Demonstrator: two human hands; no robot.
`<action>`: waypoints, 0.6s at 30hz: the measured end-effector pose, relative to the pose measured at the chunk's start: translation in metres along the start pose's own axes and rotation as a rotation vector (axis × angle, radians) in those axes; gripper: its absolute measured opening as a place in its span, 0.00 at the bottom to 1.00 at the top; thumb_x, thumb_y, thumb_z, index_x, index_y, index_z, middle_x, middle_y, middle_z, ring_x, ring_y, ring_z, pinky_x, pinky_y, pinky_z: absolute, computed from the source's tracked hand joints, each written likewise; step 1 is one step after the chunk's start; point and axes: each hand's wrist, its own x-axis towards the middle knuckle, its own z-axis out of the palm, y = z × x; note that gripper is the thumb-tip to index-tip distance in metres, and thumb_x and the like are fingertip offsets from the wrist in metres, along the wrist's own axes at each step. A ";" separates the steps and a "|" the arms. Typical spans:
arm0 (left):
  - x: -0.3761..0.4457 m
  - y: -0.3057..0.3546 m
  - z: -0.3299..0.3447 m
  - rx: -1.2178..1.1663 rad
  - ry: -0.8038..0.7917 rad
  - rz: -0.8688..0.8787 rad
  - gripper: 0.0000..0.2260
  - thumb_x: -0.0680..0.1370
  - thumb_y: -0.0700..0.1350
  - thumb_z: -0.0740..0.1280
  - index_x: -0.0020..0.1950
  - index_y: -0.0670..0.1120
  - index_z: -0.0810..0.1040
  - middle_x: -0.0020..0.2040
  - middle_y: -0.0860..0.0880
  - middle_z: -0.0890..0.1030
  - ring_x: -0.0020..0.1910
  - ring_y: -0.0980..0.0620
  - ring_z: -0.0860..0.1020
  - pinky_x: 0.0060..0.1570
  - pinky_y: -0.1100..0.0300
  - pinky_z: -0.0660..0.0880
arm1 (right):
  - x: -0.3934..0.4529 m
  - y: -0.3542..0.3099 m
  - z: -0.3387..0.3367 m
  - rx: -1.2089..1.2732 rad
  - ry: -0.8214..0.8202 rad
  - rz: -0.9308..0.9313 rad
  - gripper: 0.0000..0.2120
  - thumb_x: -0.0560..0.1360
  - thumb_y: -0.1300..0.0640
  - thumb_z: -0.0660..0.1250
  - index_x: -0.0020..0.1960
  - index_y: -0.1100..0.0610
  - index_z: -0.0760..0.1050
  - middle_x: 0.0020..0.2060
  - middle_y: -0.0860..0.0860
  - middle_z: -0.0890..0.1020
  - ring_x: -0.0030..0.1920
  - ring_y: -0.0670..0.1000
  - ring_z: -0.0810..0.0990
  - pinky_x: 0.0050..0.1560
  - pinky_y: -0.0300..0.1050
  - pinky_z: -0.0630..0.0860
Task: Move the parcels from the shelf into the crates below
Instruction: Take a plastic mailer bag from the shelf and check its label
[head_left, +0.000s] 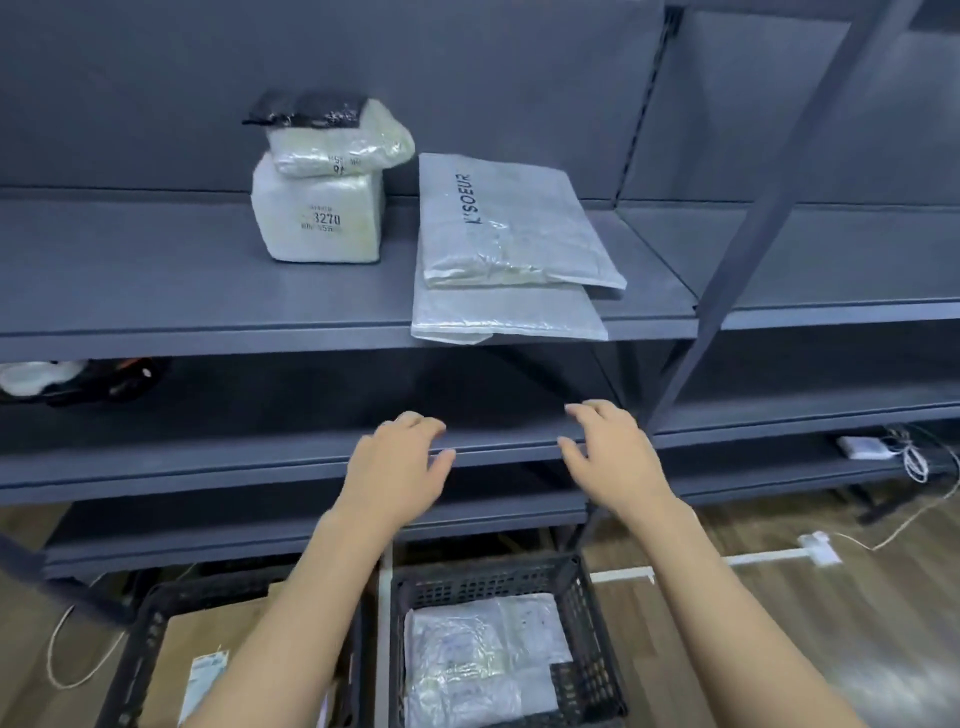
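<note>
Mid-task, reach phase: both hands empty, fingers loosely spread, left hand and right hand below the shelf edge. 4 parcels on the shelf yet. Likely next: flat mailer, right part of shelf, atop 2nd mailer that overhangs the edge. Long axis runs front-back, print end to rear. Needs 2-hand lift, then down to crate under shelf, 1 parcel in it already.
</note>
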 end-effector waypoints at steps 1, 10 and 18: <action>0.011 0.002 -0.008 0.005 0.020 -0.002 0.18 0.80 0.53 0.59 0.69 0.50 0.69 0.67 0.51 0.71 0.63 0.49 0.71 0.60 0.53 0.69 | 0.012 0.005 -0.011 -0.010 0.015 -0.005 0.23 0.79 0.51 0.59 0.72 0.55 0.64 0.69 0.53 0.68 0.69 0.54 0.65 0.65 0.49 0.67; 0.132 0.024 -0.064 -0.008 0.117 -0.025 0.21 0.79 0.50 0.61 0.71 0.45 0.67 0.68 0.44 0.69 0.65 0.43 0.70 0.61 0.50 0.69 | 0.118 0.038 -0.066 -0.059 0.066 -0.058 0.22 0.79 0.51 0.59 0.71 0.58 0.66 0.68 0.56 0.70 0.67 0.57 0.66 0.62 0.51 0.69; 0.248 0.020 -0.083 -0.142 0.197 -0.270 0.25 0.78 0.52 0.63 0.69 0.40 0.63 0.64 0.37 0.69 0.63 0.38 0.69 0.60 0.48 0.69 | 0.240 0.077 -0.077 0.027 -0.078 0.028 0.26 0.79 0.43 0.56 0.70 0.59 0.63 0.64 0.59 0.71 0.62 0.61 0.69 0.58 0.53 0.71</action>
